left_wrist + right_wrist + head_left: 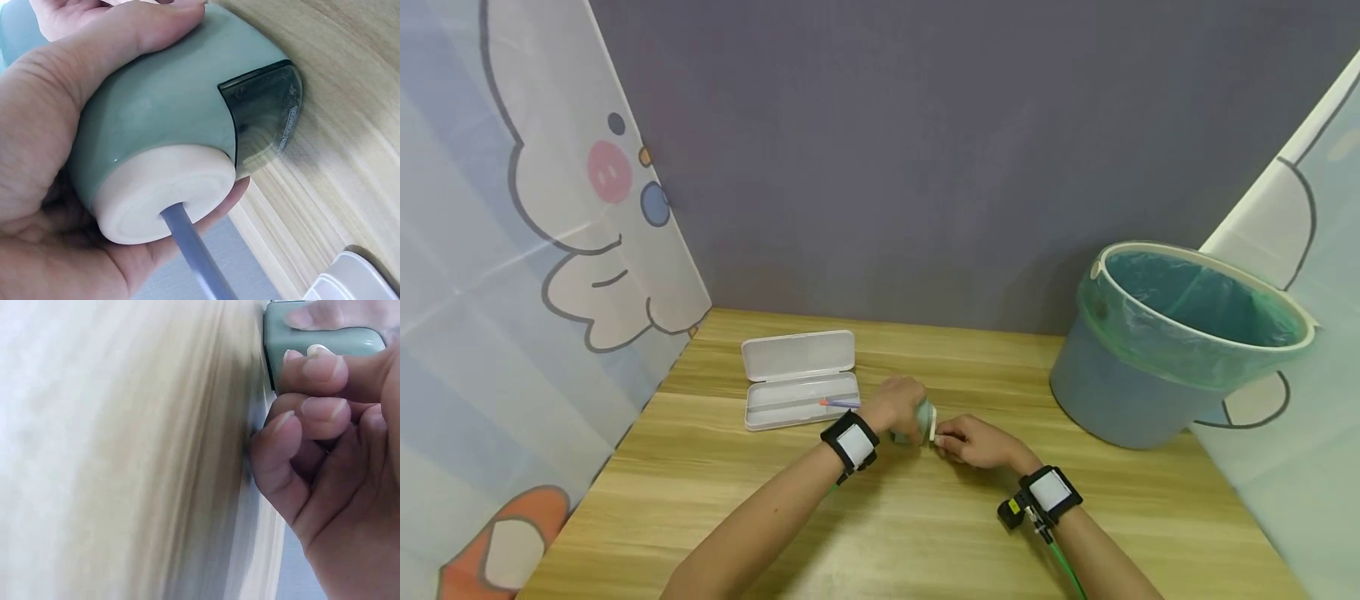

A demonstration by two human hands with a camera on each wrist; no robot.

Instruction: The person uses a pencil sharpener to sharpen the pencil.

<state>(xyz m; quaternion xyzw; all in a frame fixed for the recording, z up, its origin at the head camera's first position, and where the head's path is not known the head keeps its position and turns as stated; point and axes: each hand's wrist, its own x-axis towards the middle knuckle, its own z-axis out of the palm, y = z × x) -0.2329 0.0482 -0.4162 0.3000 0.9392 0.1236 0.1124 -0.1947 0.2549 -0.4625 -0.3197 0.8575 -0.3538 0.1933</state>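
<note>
Left grip (56, 156) wraps sharpener (181, 119) | pencil (194, 250) inserted | right grip (973, 442) curled, seemingly pinching crank end

Looks like a makeshift desk booth, prob. home or study corner: wood-grain table (925, 533) w/ pencil case (800, 379), lined bin (1172, 342), grey wall (925, 150) behind, cartoon-print curtains (512, 250) hung on both sides.

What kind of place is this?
Probably a small desk corner set up for recording: a wooden table, an open pencil case, a lined bin and cartoon curtains at the sides.
</note>
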